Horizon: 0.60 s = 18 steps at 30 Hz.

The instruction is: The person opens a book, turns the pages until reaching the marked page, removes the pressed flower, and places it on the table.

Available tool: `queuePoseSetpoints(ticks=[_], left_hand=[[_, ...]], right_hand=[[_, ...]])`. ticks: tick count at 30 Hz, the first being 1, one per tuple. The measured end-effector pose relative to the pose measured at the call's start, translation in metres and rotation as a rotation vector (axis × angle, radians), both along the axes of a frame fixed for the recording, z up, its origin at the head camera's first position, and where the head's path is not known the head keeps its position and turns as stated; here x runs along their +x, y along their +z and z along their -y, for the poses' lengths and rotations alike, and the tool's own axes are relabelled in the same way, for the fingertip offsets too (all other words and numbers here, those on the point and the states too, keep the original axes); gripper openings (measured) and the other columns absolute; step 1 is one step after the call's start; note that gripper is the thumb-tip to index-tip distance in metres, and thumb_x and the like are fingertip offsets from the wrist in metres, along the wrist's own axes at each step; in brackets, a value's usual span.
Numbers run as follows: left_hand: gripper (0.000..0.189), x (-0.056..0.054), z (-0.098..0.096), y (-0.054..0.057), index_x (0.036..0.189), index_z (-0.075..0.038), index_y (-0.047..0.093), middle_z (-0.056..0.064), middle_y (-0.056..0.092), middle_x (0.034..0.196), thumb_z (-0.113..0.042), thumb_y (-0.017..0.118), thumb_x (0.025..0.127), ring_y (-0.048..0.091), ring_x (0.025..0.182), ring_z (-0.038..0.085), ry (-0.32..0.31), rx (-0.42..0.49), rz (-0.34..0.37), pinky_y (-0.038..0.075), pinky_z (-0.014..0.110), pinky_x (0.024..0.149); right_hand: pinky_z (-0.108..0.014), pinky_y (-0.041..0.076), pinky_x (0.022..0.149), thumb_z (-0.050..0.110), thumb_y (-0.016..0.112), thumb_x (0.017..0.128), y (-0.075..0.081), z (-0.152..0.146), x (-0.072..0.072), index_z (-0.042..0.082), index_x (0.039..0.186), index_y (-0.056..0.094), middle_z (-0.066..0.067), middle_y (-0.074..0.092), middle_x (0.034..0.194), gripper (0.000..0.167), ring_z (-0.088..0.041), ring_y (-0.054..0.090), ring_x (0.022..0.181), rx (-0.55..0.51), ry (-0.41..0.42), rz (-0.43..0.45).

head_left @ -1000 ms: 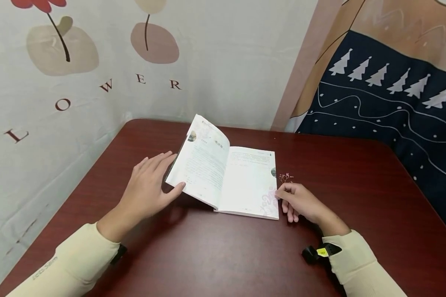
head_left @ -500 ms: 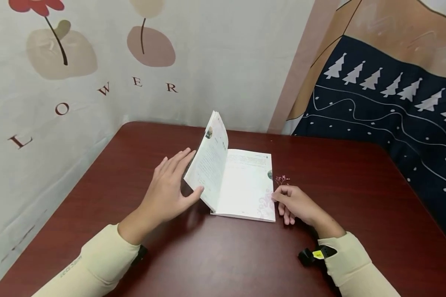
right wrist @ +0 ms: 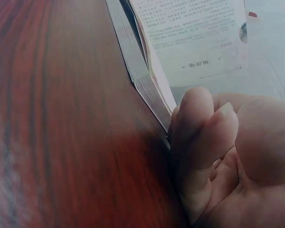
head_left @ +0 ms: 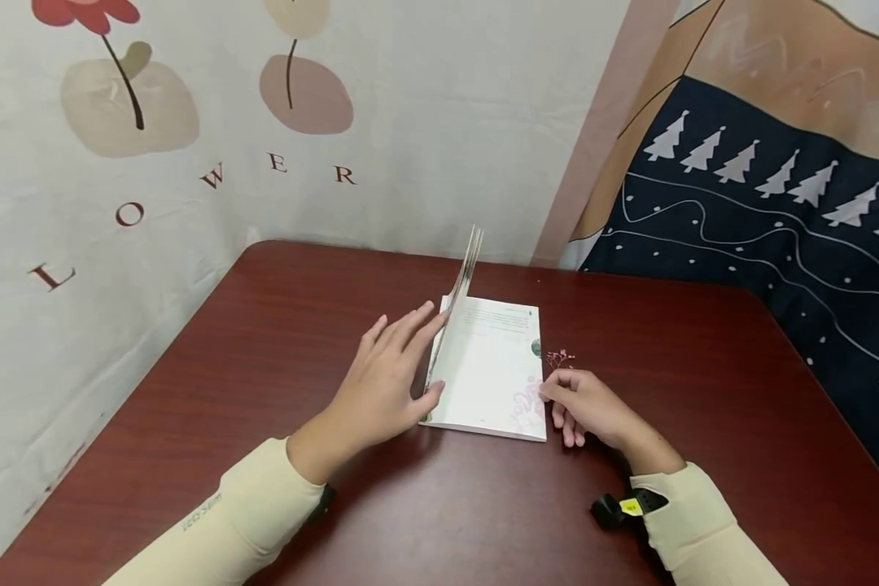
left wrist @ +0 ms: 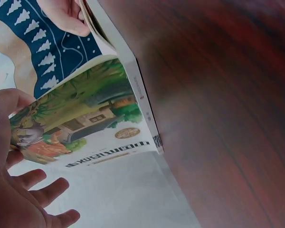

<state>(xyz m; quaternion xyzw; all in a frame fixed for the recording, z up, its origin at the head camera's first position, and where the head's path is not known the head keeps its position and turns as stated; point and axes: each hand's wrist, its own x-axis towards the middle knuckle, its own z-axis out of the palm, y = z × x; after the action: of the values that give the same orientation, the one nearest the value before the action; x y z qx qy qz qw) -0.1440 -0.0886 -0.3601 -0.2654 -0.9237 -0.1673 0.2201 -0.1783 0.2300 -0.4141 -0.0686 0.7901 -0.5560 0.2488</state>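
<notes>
A paperback book [head_left: 494, 366] lies on the table with its left part raised nearly upright. My left hand [head_left: 384, 387] holds this raised part by its outer edge, thumb on the page side and fingers along the outside. The illustrated cover [left wrist: 85, 121] shows between that hand's thumb and fingers in the left wrist view. At the lower right page edge, my right hand [head_left: 586, 403] pinches the book with thumb and bent index finger; the other fingers curl beside it [right wrist: 204, 128]. A thin pink flower sprig [head_left: 559, 358] sticks out just above the right hand; its lower end is hidden.
The dark red wooden table [head_left: 322, 325] reaches back to a pale printed cloth [head_left: 447, 146]. A navy cloth with white trees [head_left: 762, 220] hangs at the right. A black wrist camera [head_left: 610, 511] sits by the right cuff.
My left hand has moved right, swinging the book's left part up from a low slant to nearly upright, edge-on in the head view. The right hand has stayed at the page edge.
</notes>
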Motion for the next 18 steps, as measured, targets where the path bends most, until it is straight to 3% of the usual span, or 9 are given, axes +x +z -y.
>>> queuePoseSetpoints(ticks=[10, 18], left_hand=[[0.073, -0.004, -0.014, -0.011, 0.151, -0.021, 0.043, 0.01, 0.04, 0.157, -0.026, 0.072, 0.084, 0.049, 0.137, 0.029, -0.078, -0.127, -0.001, 0.033, 0.059, 0.114], [0.082, -0.012, -0.027, -0.015, 0.155, -0.026, 0.037, 0.008, 0.032, 0.163, -0.033, 0.073, 0.082, 0.044, 0.142, 0.023, -0.106, -0.304, 0.1, 0.039, 0.056, 0.11]], right_hand=[[-0.026, 0.044, 0.037, 0.022, 0.053, 0.102, 0.0, -0.003, -0.001, -0.002, 0.099, 0.057, -0.005, 0.055, 0.06, 0.025, -0.012, 0.055, 0.037, 0.032, -0.002, -0.003], [-0.027, 0.046, 0.038, 0.025, 0.053, 0.104, -0.004, -0.004, -0.001, -0.003, 0.098, 0.057, -0.005, 0.055, 0.061, 0.028, -0.013, 0.054, 0.037, 0.009, -0.023, -0.003]])
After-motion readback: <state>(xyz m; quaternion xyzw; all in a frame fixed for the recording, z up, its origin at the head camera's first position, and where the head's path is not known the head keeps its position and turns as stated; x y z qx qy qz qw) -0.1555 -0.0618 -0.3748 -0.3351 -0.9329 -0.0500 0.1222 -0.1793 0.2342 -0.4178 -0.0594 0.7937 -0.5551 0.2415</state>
